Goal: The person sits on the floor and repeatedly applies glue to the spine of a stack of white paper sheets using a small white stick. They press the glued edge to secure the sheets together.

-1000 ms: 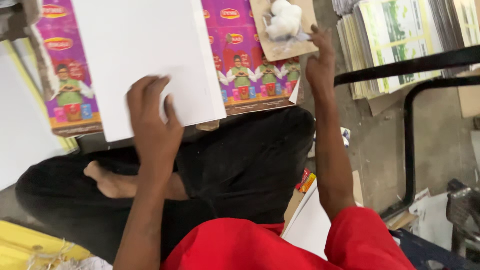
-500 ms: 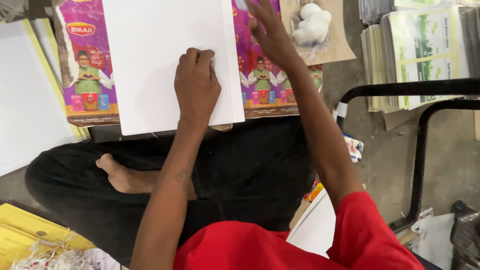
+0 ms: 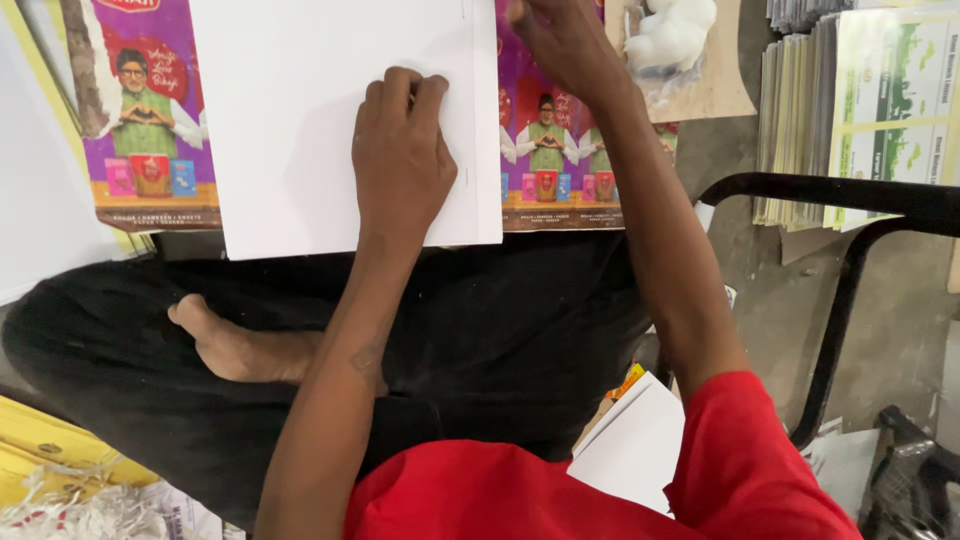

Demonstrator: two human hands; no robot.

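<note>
Head view: left hand (image 3: 402,160) presses white sheet (image 3: 300,110) (near its right edge).

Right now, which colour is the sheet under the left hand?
White sheet, plain, seen in the head view.

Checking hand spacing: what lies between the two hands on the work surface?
In the head view, the white sheet's right edge and a strip of purple printed sheet lie between left hand and right hand.

head cam | looks steeply down | close over lap, floor
</note>
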